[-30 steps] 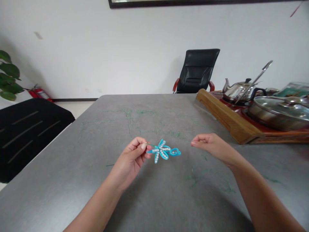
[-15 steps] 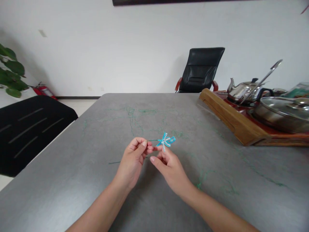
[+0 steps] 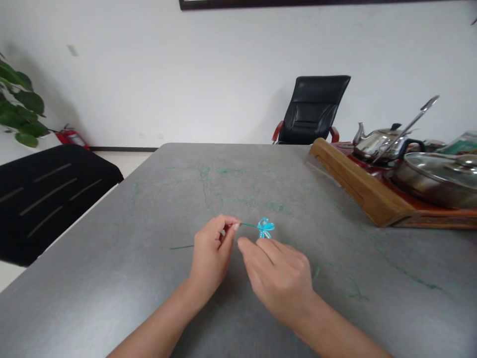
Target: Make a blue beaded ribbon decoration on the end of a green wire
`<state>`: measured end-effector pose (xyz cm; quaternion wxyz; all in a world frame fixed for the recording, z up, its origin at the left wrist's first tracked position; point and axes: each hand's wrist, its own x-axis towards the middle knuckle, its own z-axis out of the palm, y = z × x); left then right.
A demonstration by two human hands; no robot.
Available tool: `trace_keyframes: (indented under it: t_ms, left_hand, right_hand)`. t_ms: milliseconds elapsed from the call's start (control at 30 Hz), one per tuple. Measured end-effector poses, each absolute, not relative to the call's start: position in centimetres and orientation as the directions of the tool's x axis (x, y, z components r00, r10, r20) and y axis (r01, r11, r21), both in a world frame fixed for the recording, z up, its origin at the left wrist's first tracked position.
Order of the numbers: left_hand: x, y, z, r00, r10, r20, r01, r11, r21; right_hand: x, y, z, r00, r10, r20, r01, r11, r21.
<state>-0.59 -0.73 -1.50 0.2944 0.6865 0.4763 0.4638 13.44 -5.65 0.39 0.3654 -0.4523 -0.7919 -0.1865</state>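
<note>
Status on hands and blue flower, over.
Left hand pinching green stem. Right hand close under blue flower, grip unclear. Nothing seen blocking; tray well off to the right.

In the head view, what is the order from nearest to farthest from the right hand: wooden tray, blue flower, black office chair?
1. Blue flower: just beyond the right hand.
2. Wooden tray: to the right.
3. Black office chair: behind the table's far edge.
</note>
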Motion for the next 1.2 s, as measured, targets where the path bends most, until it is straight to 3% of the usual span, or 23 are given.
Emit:
trace_keyframes:
  t_ms: [100,233,367,500,667,733,800,933,1000,1200]
  left_hand:
    - [-0.8,-0.7,-1.5,0.211,0.871,0.444,0.399,-0.491,0.774]
    - [-0.8,-0.6,-0.9,0.316,0.834,0.453,0.309,-0.542,0.782]
    - [-0.8,-0.4,-0.2,0.405,0.840,0.360,0.215,-0.471,0.856]
    - [-1.1,-0.2,-0.1,0.461,0.847,0.266,0.100,-0.347,0.932]
    - [-0.8,-0.1,-0.6,0.378,0.918,0.120,-0.170,-0.058,0.984]
    - [-0.5,-0.2,-0.7,0.378,0.925,0.029,-0.313,0.099,0.945]
    - [-0.3,-0.2,-0.8,0.366,0.930,-0.042,-0.403,0.199,0.893]
    - [-0.1,0.0,-0.9,0.278,0.953,-0.118,-0.459,0.240,0.856]
    - [-0.1,0.1,-1.1,0.244,0.960,-0.136,-0.469,0.240,0.850]
    - [0.0,0.1,-1.2,0.202,0.971,-0.127,-0.430,0.204,0.879]
  right_hand:
    - [14.5,-5.0,1.6,-0.276,0.572,0.772,0.852,0.518,-0.079]
    - [15.9,-3.4,2.6,-0.124,0.721,0.681,0.745,0.521,-0.416]
    - [17.3,-1.5,2.7,0.033,0.873,0.487,0.575,0.382,-0.723]
    - [18.3,-0.1,1.7,0.026,0.972,0.236,0.352,0.212,-0.912]
    - [18.1,0.8,-0.6,-0.039,0.999,0.012,0.159,0.018,-0.987]
    - [17.7,0.8,-1.5,-0.100,0.993,-0.066,0.076,-0.058,-0.995]
    - [17.2,0.6,-2.2,-0.159,0.986,-0.047,0.080,-0.034,-0.996]
    - [16.1,-0.1,-2.4,-0.089,0.947,0.308,0.259,0.321,-0.911]
    - [15.4,-0.7,-2.4,-0.001,0.926,0.378,0.216,0.369,-0.904]
    - [13.2,-1.3,-2.8,0.098,0.991,0.091,-0.251,0.113,-0.961]
